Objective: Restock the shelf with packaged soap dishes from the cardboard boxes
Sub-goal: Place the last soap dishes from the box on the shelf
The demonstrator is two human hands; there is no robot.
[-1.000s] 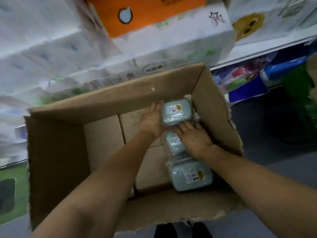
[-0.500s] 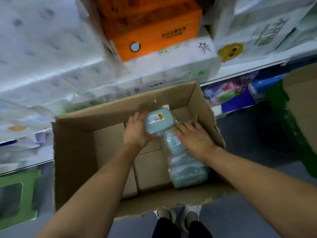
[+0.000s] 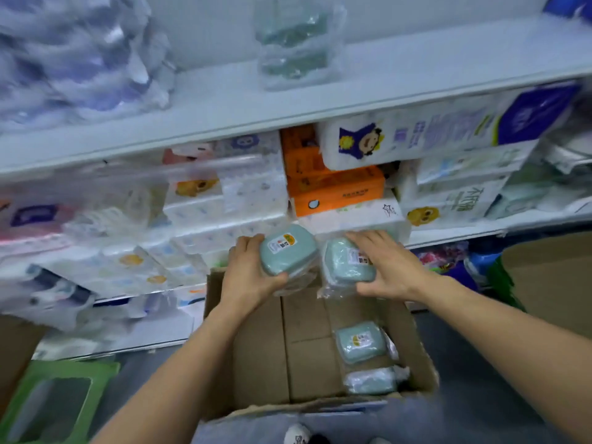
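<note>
In the head view, an open brown corrugated cardboard box (image 3: 307, 347) sits on the grey floor below white metal shelves (image 3: 288, 104). Its flaps are ragged and its inner base shows plain folded panels. Two pale-green rounded-rectangle plastic soap dishes, each in a crinkled clear wrapper, lie along the box's right wall: one soap dish with a label (image 3: 360, 344) and a nearer one (image 3: 371, 381) on its side.

Half a second ago both hands were low inside the box against the stacked dishes; now they are raised above its far edge, each with a dish lifted out, and the camera has tilted up to show the higher shelf.

The left hand (image 3: 250, 277) holds a labelled green soap dish (image 3: 288, 251), fingers (image 3: 248, 243) wrapped around its far side and thumb pressing its near edge. The right hand (image 3: 390, 267) grips a second wrapped soap dish (image 3: 347, 261), fingers spread moderately across its top and thumb under the near side; loose wrapper hangs below.

Behind them, soft white plastic-wrapped tissue packs (image 3: 224, 200) and glossy orange tissue packs (image 3: 336, 187) fill the middle shelf. On the upper shelf stands a blurred clear-wrapped stack (image 3: 296, 46).
</note>
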